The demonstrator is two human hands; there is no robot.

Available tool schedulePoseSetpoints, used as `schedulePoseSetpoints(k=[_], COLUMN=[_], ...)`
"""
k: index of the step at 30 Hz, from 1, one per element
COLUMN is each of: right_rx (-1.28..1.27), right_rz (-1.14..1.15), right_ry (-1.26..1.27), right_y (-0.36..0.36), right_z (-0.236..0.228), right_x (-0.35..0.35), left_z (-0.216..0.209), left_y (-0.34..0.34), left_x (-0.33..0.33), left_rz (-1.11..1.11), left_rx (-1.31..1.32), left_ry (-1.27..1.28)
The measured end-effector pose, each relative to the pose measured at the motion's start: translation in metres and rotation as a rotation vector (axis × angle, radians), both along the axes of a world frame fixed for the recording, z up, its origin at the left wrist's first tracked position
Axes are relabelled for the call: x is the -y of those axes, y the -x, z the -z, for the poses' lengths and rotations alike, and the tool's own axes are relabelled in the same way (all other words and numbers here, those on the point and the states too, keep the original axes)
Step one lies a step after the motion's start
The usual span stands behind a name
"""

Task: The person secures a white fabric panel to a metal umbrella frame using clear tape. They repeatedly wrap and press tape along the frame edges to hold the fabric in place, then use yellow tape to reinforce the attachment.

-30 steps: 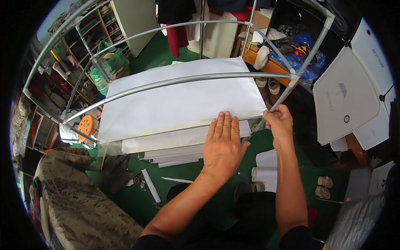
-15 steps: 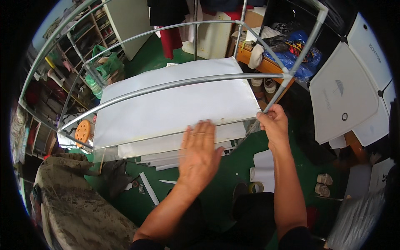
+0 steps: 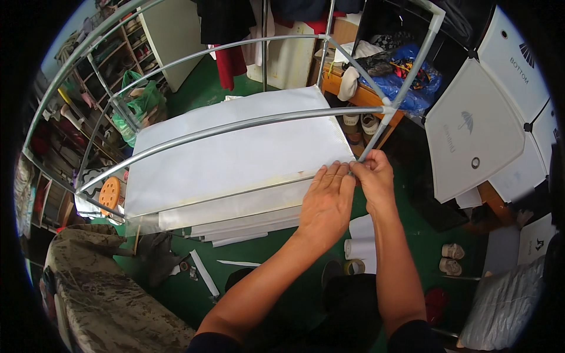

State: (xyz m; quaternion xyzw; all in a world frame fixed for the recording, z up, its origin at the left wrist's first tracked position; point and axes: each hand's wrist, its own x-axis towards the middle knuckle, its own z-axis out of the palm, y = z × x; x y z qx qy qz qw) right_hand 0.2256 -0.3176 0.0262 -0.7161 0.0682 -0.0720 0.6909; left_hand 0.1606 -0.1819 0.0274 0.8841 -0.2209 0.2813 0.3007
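Observation:
A large white sheet lies over a shelf-like surface inside a frame of grey metal tubes. My left hand rests on the sheet's near edge by its right corner, fingers stretched out and close together. Right beside it, my right hand pinches that corner, next to the frame's slanting right tube. The fingertips of both hands nearly meet, and the exact spot under them is hidden. Clear plastic sticks out at the near left corner. Below the near edge show a second white layer and several white strips.
A camouflage cloth covers something at the lower left. White panels stand at the right. A roll of white material and a tape roll lie on the green floor. Shoes and a blue bag are at the back right.
My left hand has slid right along the near edge to the corner beside my right hand. My right hand stays at the corner, and the whole view has shifted slightly.

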Motion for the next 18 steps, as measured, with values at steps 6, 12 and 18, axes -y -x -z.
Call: schedulePoseSetpoints(k=[6,12,18], right_rx=[-0.022,-0.039,-0.024], right_rz=[-0.071,-0.118,-0.094], right_ry=[-0.042,-0.077,-0.092], right_y=[0.003,0.013,0.017], right_z=[-0.005,-0.008,-0.010], right_x=[0.007,0.018,0.017], left_z=[-0.004,-0.016,-0.017], left_y=[-0.023,-0.026,-0.026], left_x=[-0.003,-0.026,-0.031], left_rz=[0.013,0.109,0.160], left_rx=[-0.037,-0.139,-0.138], left_ry=[0.024,-0.082,-0.142])
